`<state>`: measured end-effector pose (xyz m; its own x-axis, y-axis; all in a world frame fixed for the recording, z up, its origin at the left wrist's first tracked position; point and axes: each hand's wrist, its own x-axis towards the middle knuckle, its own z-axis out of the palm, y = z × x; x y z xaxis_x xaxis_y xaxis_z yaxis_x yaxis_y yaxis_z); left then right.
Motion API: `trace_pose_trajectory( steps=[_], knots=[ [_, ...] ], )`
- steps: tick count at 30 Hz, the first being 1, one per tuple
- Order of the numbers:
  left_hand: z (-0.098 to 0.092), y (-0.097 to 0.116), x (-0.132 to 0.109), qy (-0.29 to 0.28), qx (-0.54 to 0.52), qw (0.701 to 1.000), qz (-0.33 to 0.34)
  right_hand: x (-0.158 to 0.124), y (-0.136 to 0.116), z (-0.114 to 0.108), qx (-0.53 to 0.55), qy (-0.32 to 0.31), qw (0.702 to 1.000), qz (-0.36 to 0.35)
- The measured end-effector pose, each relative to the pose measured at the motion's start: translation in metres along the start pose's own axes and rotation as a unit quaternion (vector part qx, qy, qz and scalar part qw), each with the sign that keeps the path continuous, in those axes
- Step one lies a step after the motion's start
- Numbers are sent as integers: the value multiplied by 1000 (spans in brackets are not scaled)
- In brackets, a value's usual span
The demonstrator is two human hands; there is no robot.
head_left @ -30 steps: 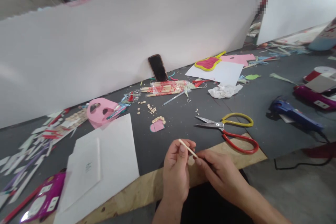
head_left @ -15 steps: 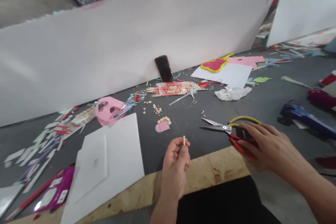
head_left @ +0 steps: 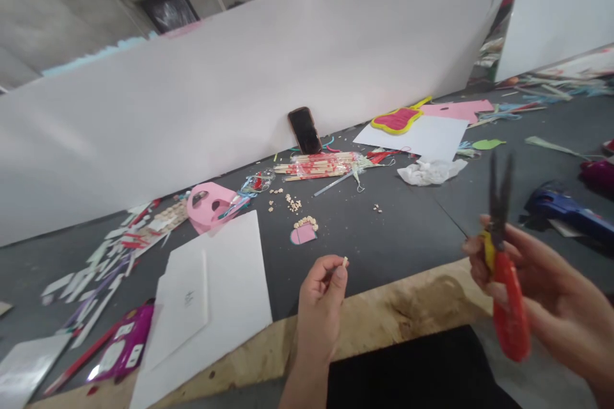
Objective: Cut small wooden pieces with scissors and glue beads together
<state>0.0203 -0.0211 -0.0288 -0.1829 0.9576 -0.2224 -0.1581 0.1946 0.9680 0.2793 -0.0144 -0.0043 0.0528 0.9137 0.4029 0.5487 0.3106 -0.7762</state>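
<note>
Near the table's front edge, my left hand (head_left: 320, 297) pinches a thin pale stick (head_left: 345, 261) between thumb and forefinger; only its tip shows. My right hand (head_left: 559, 300) is raised at the right, fingers wrapped round scissors (head_left: 511, 313) with red and yellow handles. Their blurred blades point up and are slightly parted. Beyond my left hand lies a small pink rounded piece (head_left: 303, 235) whose top edge is lined with pale cut bits (head_left: 307, 222). More loose bits (head_left: 293, 204) are scattered behind it, and a few lie to the right.
A phone (head_left: 305, 130) leans on the white partition (head_left: 288, 64), behind bundled red-and-pale sticks (head_left: 319, 165). White sheets (head_left: 230, 275), a pink mask-like cutout (head_left: 210, 204) and a purple box (head_left: 125, 345) lie left. Crumpled tissue (head_left: 430, 171) and a blue glue gun (head_left: 570, 212) lie right.
My right hand has lifted the scissors off the table and turned their blades upward. My left hand still holds the stick, less of which shows above the fingers. The view has shifted slightly.
</note>
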Motion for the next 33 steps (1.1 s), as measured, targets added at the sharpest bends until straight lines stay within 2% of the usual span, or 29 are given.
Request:
trace_pose_trajectory(
  steps=[4,7,12,19,29,33],
  knots=[
    [1,5,1,12,57,996,62,-13,-10,18,-43,-94,991,-86],
    [3,9,0,18,62,993,98,-20,-14,34,-87,-167,972,-138],
    [5,10,-1,8,75,988,134,-26,-17,45,-103,-226,960,-131],
    [8,8,-3,-36,98,987,125,-27,-19,48,-103,-235,958,-130],
    [7,6,-4,-39,77,992,92,-28,-23,50,-105,-225,957,-151],
    [7,6,-5,-43,66,992,98,-27,-25,51,-113,-230,954,-153]
  ],
)
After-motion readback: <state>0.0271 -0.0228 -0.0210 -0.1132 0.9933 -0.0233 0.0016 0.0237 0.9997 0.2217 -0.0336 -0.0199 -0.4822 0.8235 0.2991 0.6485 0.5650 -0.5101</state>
